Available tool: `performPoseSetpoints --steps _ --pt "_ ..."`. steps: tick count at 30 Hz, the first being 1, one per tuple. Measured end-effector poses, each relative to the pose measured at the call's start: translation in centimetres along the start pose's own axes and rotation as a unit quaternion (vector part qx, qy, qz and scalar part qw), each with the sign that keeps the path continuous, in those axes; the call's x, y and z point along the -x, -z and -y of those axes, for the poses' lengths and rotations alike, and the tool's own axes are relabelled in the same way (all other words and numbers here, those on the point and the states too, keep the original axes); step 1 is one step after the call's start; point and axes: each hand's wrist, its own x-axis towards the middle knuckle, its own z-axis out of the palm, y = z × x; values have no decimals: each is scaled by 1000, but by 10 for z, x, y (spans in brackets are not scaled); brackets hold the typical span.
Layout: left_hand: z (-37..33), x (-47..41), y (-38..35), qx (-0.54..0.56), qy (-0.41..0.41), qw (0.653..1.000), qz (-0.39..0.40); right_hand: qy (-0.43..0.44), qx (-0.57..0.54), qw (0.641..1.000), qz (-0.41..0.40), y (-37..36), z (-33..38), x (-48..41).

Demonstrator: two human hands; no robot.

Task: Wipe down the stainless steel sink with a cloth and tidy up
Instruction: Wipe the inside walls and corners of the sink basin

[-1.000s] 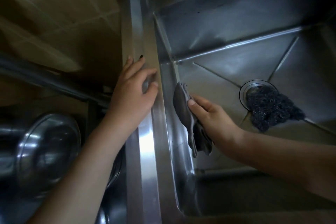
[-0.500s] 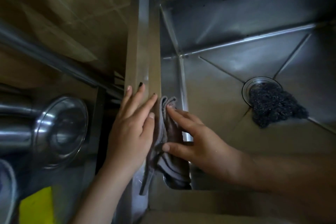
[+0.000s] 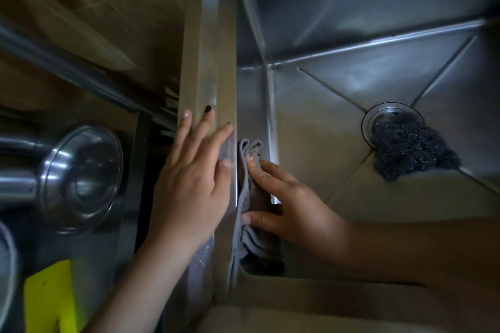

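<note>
The stainless steel sink fills the right half of the view. A grey cloth lies bunched against the sink's left inner wall, near the front corner. My right hand presses the cloth onto that wall with straight fingers and spread thumb. My left hand rests flat on the sink's left rim, fingers straight, just beside the cloth. A dark steel-wool scrubber lies on the sink floor, partly over the round drain.
Left of the rim stands a shiny steel pot or bowl on its side. A yellow object shows at the bottom left. Tiled wall rises at the top left. The sink's front rim runs along the bottom.
My right hand has carried the cloth up the left wall toward the front corner, and its fingers have straightened. The view has shifted, and my left hand stays on the rim.
</note>
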Motion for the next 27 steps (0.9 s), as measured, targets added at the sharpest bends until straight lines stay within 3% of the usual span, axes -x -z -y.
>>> performPoseSetpoints --steps 12,21,27 --pt "-5 1 -1 -56 -11 998 -7 -78 46 992 89 -9 -58 -14" --pt "-5 0 -3 -65 -14 998 -19 -135 102 981 95 -14 -100 -29" --pt "-5 2 -2 -66 -9 998 -16 -161 46 984 69 -17 -96 -27"
